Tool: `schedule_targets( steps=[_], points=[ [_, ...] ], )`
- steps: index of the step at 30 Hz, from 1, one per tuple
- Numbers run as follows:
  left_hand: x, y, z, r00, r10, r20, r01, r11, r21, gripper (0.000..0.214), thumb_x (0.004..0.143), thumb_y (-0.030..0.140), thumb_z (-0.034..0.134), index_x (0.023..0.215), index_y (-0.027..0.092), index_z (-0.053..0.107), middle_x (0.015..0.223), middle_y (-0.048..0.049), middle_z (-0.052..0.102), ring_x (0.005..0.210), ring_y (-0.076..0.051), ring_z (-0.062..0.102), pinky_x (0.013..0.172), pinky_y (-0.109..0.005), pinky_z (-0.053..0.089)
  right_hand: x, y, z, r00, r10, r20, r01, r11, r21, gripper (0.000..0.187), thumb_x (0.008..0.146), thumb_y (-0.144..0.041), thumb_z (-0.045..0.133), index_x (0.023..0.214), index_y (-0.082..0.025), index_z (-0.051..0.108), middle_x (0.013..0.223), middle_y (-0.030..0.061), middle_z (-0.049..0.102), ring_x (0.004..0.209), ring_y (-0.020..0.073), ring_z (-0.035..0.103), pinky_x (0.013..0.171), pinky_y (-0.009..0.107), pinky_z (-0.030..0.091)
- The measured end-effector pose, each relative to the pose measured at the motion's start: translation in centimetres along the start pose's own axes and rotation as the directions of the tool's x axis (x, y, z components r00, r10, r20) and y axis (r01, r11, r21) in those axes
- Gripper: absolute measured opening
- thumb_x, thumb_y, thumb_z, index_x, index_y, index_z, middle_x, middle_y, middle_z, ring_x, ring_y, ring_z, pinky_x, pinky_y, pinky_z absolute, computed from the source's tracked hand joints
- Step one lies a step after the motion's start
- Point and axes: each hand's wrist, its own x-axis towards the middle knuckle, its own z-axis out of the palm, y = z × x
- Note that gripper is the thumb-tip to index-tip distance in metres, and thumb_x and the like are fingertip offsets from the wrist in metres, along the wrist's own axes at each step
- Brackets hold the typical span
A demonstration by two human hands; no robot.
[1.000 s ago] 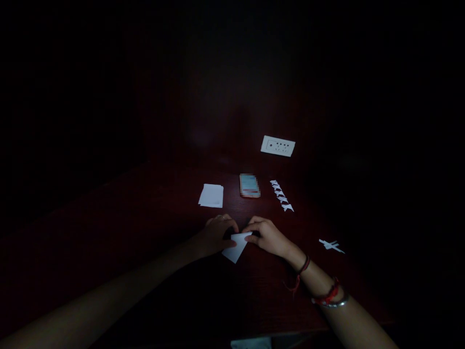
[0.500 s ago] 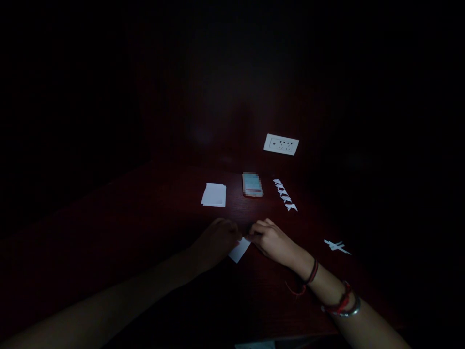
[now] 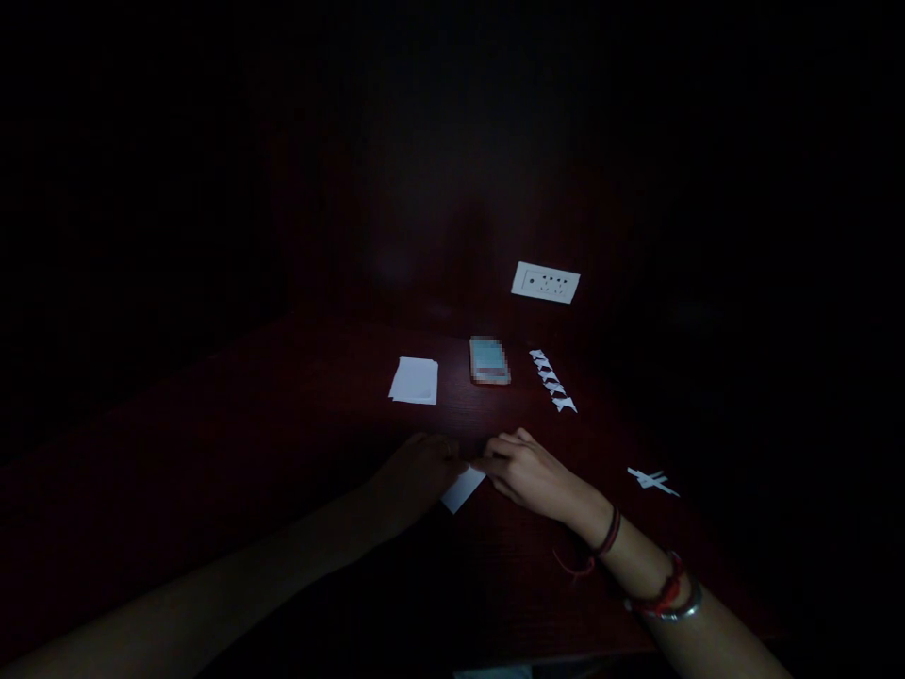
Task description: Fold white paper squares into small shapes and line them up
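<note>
On a dark red table, both my hands meet over a small white piece of paper. My left hand lies curled on the paper's left part, fingertips pressed on it. My right hand pinches the paper's upper right edge with closed fingers. Red thread bands and a metal bangle circle my right wrist. Most of the paper is hidden under the two hands.
A small stack of white paper sheets lies beyond my left hand. A phone rests by it. A row of small folded paper shapes sits to its right, more paper bits lie far right. A white wall socket is behind.
The hands have closed in over the paper, and less of it shows than a second ago. My right hand has shifted slightly right and down.
</note>
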Motion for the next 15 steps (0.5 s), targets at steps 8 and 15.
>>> schedule_targets(
  steps=[8, 15],
  points=[
    [-0.3, 0.0, -0.1, 1.000, -0.015, 0.002, 0.015, 1.000, 0.005, 0.023, 0.077, 0.011, 0.046, 0.095, 0.022, 0.056, 0.087, -0.0028, 0.055, 0.081, -0.019, 0.049, 0.074, -0.034, 0.030, 0.2, 0.2, -0.2, 1.000, 0.012, 0.021, -0.012, 1.000, 0.020, 0.020, 0.081, -0.022, 0.042, 0.091, -0.018, 0.058, 0.084, 0.0043, 0.053, 0.083, 0.0145, 0.044, 0.077, 0.031, 0.025],
    [-0.7, 0.6, -1.1, 0.999, -0.038, 0.023, 0.037, 0.999, 0.024, 0.021, 0.077, 0.010, 0.045, 0.092, 0.019, 0.057, 0.088, -0.0049, 0.056, 0.085, -0.020, 0.049, 0.077, -0.036, 0.029, -0.3, 0.4, -0.8, 0.997, 0.056, 0.053, -0.058, 0.998, 0.036, 0.019, 0.079, -0.025, 0.045, 0.089, -0.020, 0.060, 0.082, 0.0037, 0.055, 0.084, 0.0155, 0.045, 0.079, 0.033, 0.024]
  ],
)
